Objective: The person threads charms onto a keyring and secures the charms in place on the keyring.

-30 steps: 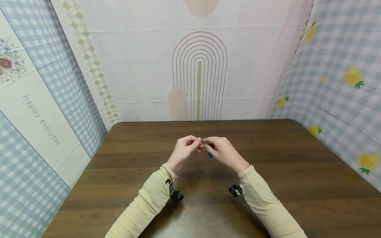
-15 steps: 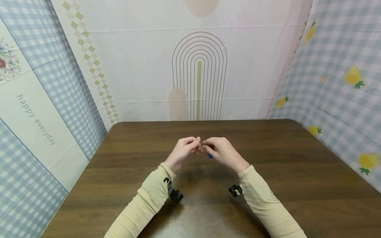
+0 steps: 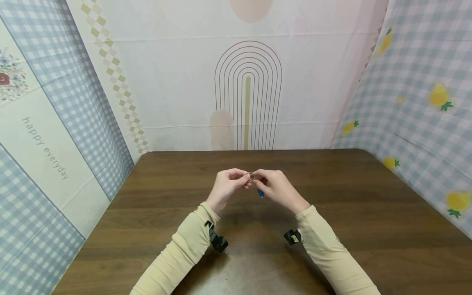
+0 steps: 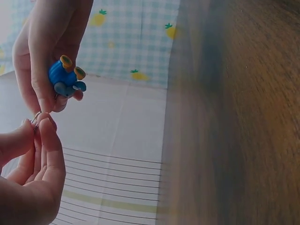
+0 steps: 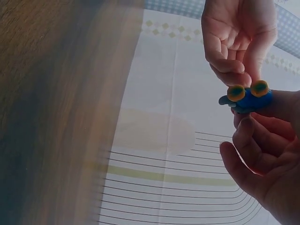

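Above the table, my left hand [image 3: 225, 187] pinches a thin metal key ring [image 3: 251, 177] between thumb and fingertips. Opposite it, my right hand [image 3: 278, 188] has thumb and forefinger on the other side of the ring. A small blue figure [image 4: 63, 75] with orange-rimmed round ends and grey-blue parts hangs at the right hand's fingers; it looks like the keychain's charm. In the right wrist view this figure [image 5: 255, 99] covers the spot where the fingertips meet, so the ring is hidden there. How the ring joins the figure cannot be made out.
Both hands are over a dark brown wooden table [image 3: 177, 172]. A white patterned cloth [image 3: 169, 82] hangs behind it, with checked cloths at left and right. Black wrist cameras [image 3: 217, 239] sit on both beige sleeves.
The ring turned out of sight between the fingers half a second ago and shows its round outline again now. Both hands stay in nearly the same place.
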A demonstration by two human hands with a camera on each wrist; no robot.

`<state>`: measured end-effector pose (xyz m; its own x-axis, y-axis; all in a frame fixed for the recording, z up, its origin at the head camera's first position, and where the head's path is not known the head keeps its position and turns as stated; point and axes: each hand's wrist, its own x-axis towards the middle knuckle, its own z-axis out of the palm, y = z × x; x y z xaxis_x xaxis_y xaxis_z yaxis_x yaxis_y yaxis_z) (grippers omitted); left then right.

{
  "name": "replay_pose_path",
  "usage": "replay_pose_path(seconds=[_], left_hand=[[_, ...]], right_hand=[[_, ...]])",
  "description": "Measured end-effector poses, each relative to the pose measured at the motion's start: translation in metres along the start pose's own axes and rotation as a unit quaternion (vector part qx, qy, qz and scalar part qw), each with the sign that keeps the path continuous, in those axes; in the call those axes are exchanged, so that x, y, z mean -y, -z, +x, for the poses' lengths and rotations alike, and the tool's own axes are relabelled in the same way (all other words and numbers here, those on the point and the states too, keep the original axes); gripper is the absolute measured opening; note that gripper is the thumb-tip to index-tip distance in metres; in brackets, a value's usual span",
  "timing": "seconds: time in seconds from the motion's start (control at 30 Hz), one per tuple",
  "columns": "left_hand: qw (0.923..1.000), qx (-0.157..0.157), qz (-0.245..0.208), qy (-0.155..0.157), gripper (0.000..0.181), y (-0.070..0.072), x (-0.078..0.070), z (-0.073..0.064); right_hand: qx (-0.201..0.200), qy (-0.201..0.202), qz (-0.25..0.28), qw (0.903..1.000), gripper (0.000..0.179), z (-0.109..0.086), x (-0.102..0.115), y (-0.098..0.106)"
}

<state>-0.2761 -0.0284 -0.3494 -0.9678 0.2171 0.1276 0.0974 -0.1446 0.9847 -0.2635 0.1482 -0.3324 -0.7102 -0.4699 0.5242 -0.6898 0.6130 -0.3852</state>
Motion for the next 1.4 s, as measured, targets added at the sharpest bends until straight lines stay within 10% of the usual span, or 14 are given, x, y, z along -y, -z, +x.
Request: replay_pose_path(seconds=[0.6,1.03,1.4], left_hand=[[0.9981,-0.008,-0.060,-0.001,0.025,0.0030,0.0004,-0.0009],[0.9979,0.030,0.052,-0.023,0.022,-0.0026,-0.0005,-0.0064],[0.9805,0.001,0.165,-0.106,0.010,-0.0002,0.0008,-0.0068]], right_hand=[[-0.011,0.001,-0.019,0.9998,0.010,0.0009,0.0026,-0.0041],[-0.024,-0.063,0.025,0.9974,0.011,-0.0026,0.0039,-0.0016],[0.071,-0.039,0.041,0.9959,0.012,-0.0022,0.0077,0.0001]])
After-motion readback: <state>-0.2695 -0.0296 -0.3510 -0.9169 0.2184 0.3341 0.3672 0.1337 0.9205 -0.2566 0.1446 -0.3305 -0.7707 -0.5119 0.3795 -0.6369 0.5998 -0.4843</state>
